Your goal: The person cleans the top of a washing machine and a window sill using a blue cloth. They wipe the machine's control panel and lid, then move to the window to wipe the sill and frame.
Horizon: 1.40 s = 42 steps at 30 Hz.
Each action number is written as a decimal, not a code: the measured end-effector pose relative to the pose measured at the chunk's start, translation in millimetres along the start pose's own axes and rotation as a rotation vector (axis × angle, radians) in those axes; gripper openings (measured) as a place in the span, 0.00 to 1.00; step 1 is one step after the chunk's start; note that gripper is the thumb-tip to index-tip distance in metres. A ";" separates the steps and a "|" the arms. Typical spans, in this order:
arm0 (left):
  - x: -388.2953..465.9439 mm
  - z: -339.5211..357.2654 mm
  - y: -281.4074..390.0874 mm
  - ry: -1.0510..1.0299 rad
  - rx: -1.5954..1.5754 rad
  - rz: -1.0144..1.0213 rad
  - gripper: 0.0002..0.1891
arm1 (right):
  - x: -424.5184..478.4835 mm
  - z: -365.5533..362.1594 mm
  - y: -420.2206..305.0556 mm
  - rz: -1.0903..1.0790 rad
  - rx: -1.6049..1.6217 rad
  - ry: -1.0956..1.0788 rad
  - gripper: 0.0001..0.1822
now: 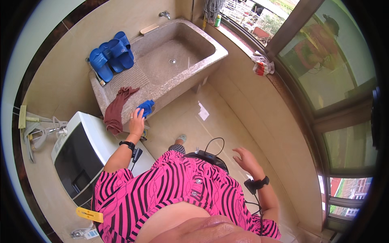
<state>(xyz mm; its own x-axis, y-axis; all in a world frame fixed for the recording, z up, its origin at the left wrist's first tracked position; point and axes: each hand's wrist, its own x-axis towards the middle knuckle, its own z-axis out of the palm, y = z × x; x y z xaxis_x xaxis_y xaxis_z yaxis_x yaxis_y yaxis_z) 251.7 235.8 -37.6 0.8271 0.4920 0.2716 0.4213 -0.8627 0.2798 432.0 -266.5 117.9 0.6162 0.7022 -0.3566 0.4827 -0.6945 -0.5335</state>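
Note:
With its fingers, my left hand [136, 123] touches a crumpled blue cloth [146, 107] on the front edge of the speckled stone sink [170, 86]; whether the fingers grip it is hard to tell. Beside that hand, a maroon cloth [117, 114] drapes over the sink's front corner. My right hand [247, 161] is held out over the floor, fingers apart, with nothing in it. Blue slippers [114, 54] lean together on the sink's ribbed washboard part.
A white washing machine with a dark lid [77, 164] stands at the left, below hangers [42, 133]. A metal tap [164, 14] is above the basin. The windowsill holds a red and white cloth [262, 64] and a green bottle [218, 21].

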 end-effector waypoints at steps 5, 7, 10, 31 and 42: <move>53.6 30.4 -8.1 -0.133 -0.029 0.200 0.30 | 24.6 -31.3 -15.0 0.112 -0.030 0.111 0.18; 88.5 32.8 3.8 -0.132 -0.078 0.262 0.30 | 40.2 -43.7 -23.4 0.178 -0.021 0.123 0.18; 149.1 45.6 28.4 -0.067 -0.184 0.340 0.29 | 67.1 -66.8 -47.9 0.198 -0.069 0.147 0.18; 359.2 176.6 197.2 -0.149 -0.004 0.390 0.42 | 229.3 -239.7 149.4 0.098 -0.120 0.368 0.19; 337.9 176.9 213.1 -0.245 -0.014 0.076 0.40 | 273.5 -291.6 321.2 0.286 -0.209 0.504 0.27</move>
<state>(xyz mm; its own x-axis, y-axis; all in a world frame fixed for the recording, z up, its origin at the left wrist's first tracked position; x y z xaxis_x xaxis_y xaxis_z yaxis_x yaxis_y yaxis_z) 686.7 197.6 -49.1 0.9223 0.3815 0.0618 0.3509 -0.8935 0.2803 937.0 -343.2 72.8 0.9329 0.3589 -0.0301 0.3354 -0.8961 -0.2907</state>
